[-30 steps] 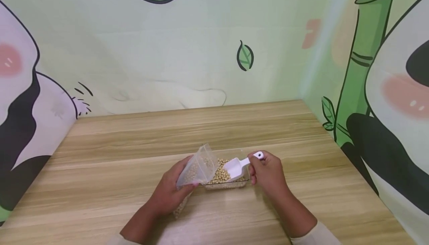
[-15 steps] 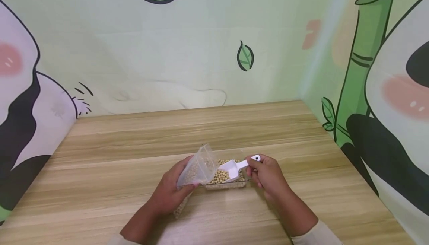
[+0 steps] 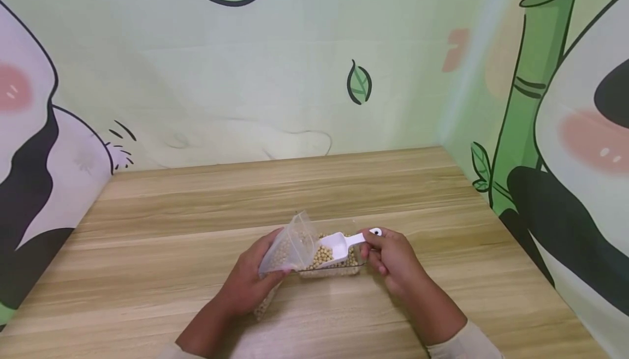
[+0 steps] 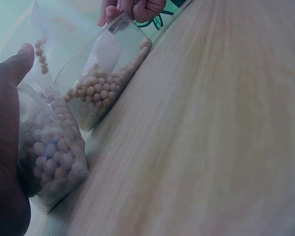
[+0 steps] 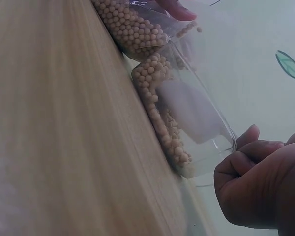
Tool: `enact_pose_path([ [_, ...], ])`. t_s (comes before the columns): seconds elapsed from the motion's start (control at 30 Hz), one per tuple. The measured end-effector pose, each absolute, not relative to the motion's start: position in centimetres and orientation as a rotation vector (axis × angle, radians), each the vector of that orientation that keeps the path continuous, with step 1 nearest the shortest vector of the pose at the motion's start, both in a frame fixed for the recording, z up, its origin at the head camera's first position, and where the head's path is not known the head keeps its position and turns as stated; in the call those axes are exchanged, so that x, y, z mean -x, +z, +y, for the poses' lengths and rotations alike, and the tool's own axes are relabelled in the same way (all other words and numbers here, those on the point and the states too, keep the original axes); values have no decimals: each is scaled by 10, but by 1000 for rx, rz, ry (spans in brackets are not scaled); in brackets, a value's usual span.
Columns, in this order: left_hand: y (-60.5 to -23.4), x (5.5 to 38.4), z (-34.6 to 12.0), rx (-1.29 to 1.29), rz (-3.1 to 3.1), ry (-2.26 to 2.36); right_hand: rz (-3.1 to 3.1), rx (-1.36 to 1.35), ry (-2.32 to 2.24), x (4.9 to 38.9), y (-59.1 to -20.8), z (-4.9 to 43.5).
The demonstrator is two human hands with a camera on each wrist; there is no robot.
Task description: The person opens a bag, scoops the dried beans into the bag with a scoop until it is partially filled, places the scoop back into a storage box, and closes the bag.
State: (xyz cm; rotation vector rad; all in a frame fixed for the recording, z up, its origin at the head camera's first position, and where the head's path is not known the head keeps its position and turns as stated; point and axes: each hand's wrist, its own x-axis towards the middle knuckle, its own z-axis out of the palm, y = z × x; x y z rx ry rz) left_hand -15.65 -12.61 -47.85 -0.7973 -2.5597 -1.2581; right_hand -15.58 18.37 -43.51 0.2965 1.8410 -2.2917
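My left hand [image 3: 248, 282] grips a clear plastic bag [image 3: 287, 250] of round, pale yellow beans, its open top tilted over the left end of a clear box [image 3: 330, 273]. More of these beans [image 3: 321, 256] lie in the box. My right hand [image 3: 397, 258] pinches the handle of a white scoop [image 3: 336, 243] at the box's right end. The scoop's blade lies inside the box, its front edge among the beans. In the left wrist view, the bottom of the bag [image 4: 51, 157] bulges with beans near the table, and several beans cling high inside it.
Bag and box are on a wood-grain table [image 3: 196, 206]. Behind the table and along its sides stand walls printed with pandas, leaves and a bamboo stalk [image 3: 526, 91].
My right hand has moved slightly left with the scoop, pushing its blade through the beans toward the bag. The left hand, bag and box have stayed in place.
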Motion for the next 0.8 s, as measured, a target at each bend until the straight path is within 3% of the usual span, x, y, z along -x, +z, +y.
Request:
enact_pose_path([
  [0.8, -479, 157, -127, 813, -2551, -1276, 1485, -355, -2524, 159, -440, 188],
])
